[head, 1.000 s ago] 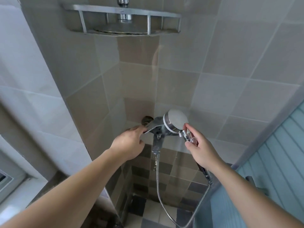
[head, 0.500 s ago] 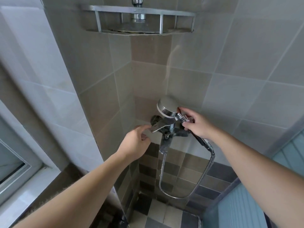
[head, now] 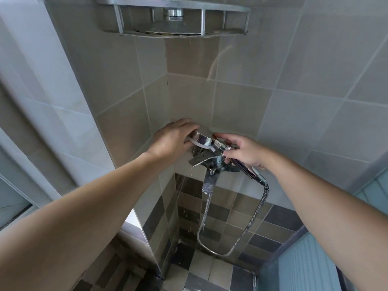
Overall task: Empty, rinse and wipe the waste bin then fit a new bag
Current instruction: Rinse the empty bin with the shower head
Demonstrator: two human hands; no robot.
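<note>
While the left hand curls over the shower head in the tiled corner, the right hand pinches its handle; above, a corner rack. No waste bin shows.

hands: 2 | shower heads: 2 | hoses: 1 | shelves: 1
</note>
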